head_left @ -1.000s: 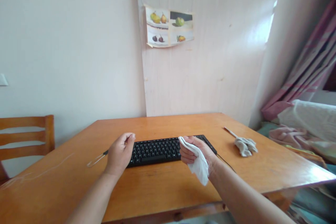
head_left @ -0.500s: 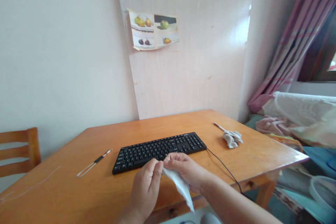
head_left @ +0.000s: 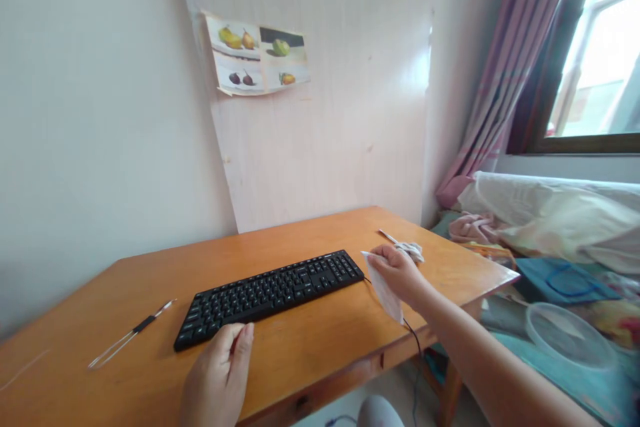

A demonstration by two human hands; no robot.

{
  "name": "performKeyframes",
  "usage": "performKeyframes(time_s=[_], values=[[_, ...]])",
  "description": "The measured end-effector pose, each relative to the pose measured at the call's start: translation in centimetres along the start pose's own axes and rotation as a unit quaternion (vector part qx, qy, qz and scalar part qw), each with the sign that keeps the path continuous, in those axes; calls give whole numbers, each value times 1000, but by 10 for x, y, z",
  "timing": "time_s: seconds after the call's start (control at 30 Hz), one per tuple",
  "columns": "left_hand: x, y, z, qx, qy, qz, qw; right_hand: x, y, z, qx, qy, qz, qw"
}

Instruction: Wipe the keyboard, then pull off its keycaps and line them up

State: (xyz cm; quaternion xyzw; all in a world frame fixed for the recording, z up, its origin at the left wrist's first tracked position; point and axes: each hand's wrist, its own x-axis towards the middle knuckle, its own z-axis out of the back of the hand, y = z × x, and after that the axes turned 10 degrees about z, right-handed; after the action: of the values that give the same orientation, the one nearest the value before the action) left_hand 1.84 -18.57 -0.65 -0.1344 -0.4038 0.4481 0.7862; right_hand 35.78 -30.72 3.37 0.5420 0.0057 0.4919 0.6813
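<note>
A thin white tissue [head_left: 386,293] hangs from my right hand [head_left: 397,271], which pinches its upper end over the right side of the table. My left hand [head_left: 220,370] is closed in front of the black keyboard [head_left: 273,290], thumb pressed against the curled forefinger; whether anything is between them cannot be seen. The keyboard lies at a slant on the wooden table, with both hands apart from it. Its black cable [head_left: 413,333] runs past the tissue and down over the table's front edge. Partly behind my right hand lies a crumpled grey cloth [head_left: 414,252].
A slim tool with a black band and thin pale wires [head_left: 133,333] lies left of the keyboard. A thin stick [head_left: 387,236] touches the cloth. Beyond the table's right edge are a clear plastic tub [head_left: 570,337], a blue bag [head_left: 565,280] and heaped fabrics.
My hands have come apart. The right hand has carried the tissue right, towards the grey cloth; the left stays closed near the keyboard. The view has swung right, bringing in the window.
</note>
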Motion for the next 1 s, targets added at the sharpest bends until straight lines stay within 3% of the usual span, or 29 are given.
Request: performKeyframes(time_s=[0.13,0.37,0.5,0.57,0.77,0.83,1.0], values=[[0,-6,-1,30,7,-32,999,15,-39,24,-165,-33,26,985],[0,1,-6,82,-5,-66,994,27,-61,84,-231,-138,-56,961],[1,3,-9,92,-10,-62,994,28,-68,111,-318,-104,-100,937],[1,2,-9,95,-10,-55,994,27,-75,109,-339,-58,-114,932],[1,-7,-6,106,-4,-50,993,33,-102,79,-347,75,-119,927],[1,-8,-5,106,0,-47,993,38,-107,75,-345,89,-110,928],[-1,-13,-4,92,-6,-42,995,47,-115,78,-357,54,-82,929]])
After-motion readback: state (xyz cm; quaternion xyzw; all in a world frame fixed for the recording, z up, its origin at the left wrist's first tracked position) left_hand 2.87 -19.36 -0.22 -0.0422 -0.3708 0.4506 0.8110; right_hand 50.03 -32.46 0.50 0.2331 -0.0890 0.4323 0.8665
